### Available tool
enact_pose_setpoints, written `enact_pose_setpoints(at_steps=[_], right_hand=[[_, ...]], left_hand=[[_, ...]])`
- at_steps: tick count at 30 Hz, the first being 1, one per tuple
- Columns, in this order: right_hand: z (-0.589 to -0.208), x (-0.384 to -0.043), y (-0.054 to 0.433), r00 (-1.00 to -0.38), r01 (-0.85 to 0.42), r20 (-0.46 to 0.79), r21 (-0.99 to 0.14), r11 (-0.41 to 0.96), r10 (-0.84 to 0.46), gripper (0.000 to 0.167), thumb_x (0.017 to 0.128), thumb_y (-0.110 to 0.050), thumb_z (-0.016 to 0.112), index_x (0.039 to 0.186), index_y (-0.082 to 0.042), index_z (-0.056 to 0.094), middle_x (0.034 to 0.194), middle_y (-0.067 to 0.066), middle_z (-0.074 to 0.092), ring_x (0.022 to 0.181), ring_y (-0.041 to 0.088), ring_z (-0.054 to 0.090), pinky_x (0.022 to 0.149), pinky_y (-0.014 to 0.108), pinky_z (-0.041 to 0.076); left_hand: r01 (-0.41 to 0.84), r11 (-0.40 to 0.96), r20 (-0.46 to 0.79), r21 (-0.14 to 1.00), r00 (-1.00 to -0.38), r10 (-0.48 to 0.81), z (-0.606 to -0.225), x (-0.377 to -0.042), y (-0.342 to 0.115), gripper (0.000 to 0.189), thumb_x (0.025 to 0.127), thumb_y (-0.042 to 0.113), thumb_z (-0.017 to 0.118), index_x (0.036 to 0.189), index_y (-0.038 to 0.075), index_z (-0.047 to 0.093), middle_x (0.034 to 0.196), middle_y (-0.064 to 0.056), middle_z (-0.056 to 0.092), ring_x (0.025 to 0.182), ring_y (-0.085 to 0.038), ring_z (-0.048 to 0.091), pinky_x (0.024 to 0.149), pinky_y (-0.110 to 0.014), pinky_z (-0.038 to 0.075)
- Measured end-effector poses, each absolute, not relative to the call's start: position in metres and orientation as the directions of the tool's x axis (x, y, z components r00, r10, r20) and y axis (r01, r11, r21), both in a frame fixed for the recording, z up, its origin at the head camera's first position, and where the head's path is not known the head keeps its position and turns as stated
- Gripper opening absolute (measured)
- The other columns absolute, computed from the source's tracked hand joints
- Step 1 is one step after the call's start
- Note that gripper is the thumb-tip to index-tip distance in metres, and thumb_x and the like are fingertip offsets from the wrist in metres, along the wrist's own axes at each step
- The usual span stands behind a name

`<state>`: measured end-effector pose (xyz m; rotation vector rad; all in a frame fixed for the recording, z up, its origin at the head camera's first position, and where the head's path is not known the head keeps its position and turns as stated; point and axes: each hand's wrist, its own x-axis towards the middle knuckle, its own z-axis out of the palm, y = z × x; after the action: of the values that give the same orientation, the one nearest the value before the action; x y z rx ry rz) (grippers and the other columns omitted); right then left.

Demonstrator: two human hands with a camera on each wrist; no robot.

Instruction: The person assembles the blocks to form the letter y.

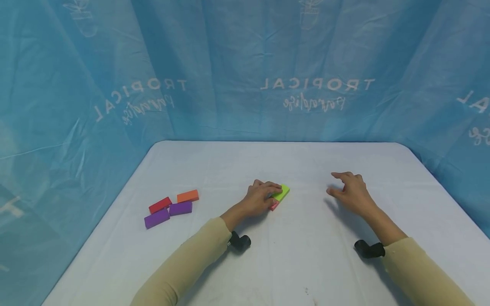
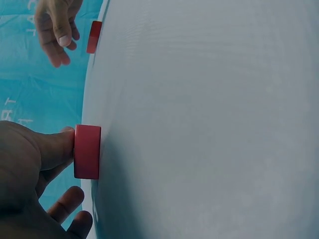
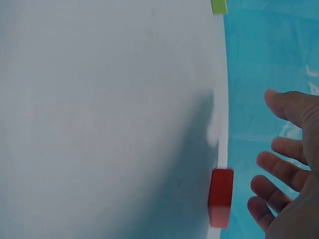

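Observation:
In the head view my left hand (image 1: 261, 199) grips a small red block (image 2: 87, 152). Its fingertips overlap a lime green block (image 1: 282, 193), which meets the red one on the white table. The left wrist view shows the thumb against the red block's side, with two lower fingers off it. My right hand (image 1: 353, 193) is held out over the table to the right, thumb and fingers spread, holding nothing. Another red block (image 3: 221, 198) stands near its fingers in the right wrist view; the hand hides this block in the head view.
On the table's left side lie a red block (image 1: 160, 205), an orange block (image 1: 188, 196) and two purple blocks, one (image 1: 180, 208) beside the other (image 1: 157, 218). A blue printed curtain (image 1: 237, 114) hangs behind the white table (image 1: 306, 259).

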<state>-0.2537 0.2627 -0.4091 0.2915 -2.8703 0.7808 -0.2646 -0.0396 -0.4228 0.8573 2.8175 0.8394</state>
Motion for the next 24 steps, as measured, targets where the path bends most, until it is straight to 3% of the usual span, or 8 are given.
enact_pose_setpoints(at_steps=[8,18,24], right_hand=[[-0.413,-0.260,0.279,-0.986,-0.155,0.124,-0.447,0.881,-0.111,0.068,0.083,-0.031,0.069,0.138,0.000,0.042,0.135,0.031,0.041,0.117,0.049,0.033,0.089,0.063,0.038],[-0.417,-0.264,0.294,-0.995,-0.097,0.041,-0.417,0.904,-0.088,0.074,0.083,-0.037,0.067,0.140,0.001,0.038,0.137,0.032,0.037,0.119,0.050,0.030,0.088,0.063,0.034],[-0.419,-0.265,0.301,-0.994,-0.110,0.032,-0.398,0.911,-0.106,0.074,0.082,-0.035,0.068,0.137,0.005,0.039,0.131,0.033,0.041,0.110,0.049,0.034,0.084,0.059,0.033]], left_hand=[[0.494,0.693,0.073,0.525,-0.837,0.542,-0.422,-0.265,-0.040,0.036,0.093,0.018,0.057,0.129,0.017,0.059,0.140,0.005,0.050,0.118,-0.023,0.040,0.093,-0.041,0.031],[0.503,0.693,0.078,0.517,-0.834,0.547,-0.425,-0.266,-0.041,0.036,0.092,0.019,0.058,0.128,0.018,0.059,0.140,0.006,0.051,0.117,-0.022,0.041,0.092,-0.040,0.031],[0.496,0.696,0.071,0.519,-0.837,0.543,-0.423,-0.266,-0.041,0.036,0.092,0.020,0.059,0.128,0.018,0.059,0.140,0.008,0.051,0.117,-0.021,0.041,0.091,-0.038,0.031]])
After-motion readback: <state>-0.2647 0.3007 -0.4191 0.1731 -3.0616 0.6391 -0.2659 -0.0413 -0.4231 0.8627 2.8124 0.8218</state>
